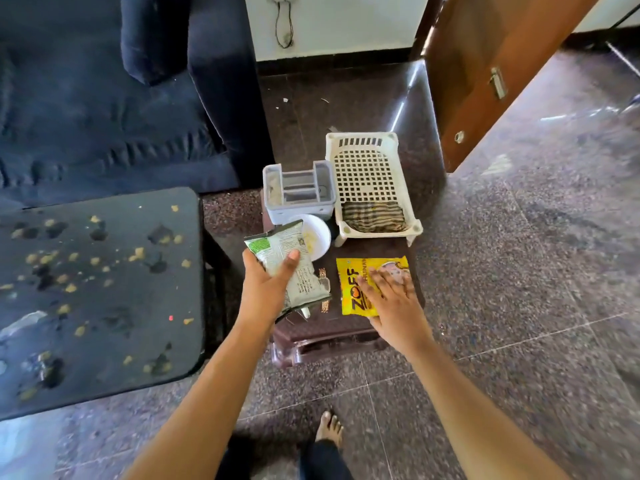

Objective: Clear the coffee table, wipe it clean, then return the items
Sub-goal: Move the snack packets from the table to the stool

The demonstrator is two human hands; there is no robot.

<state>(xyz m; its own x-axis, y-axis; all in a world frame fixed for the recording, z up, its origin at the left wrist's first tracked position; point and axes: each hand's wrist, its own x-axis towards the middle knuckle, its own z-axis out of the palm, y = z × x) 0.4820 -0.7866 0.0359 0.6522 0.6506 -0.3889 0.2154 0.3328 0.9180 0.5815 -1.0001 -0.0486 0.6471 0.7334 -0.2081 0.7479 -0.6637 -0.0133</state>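
Note:
The black coffee table (114,348) at the left is strewn with yellow crumbs and dark smudges. My left hand (266,285) grips a grey-green snack packet (298,258) above a brown plastic stool (311,337). My right hand (391,299) lies with spread fingers on a yellow Zoff packet (353,285) lying flat on that stool. Behind them on the stool stand a white bowl (317,237), a grey plastic holder (298,192) and a white perforated basket (367,174) with a striped cloth (374,216) in it.
A dark blue sofa (104,98) fills the upper left, close behind the table. A wooden door (485,81) stands open at the upper right. Speckled stone floor (519,271) stretches to the right. My bare foot (329,427) is below the stool.

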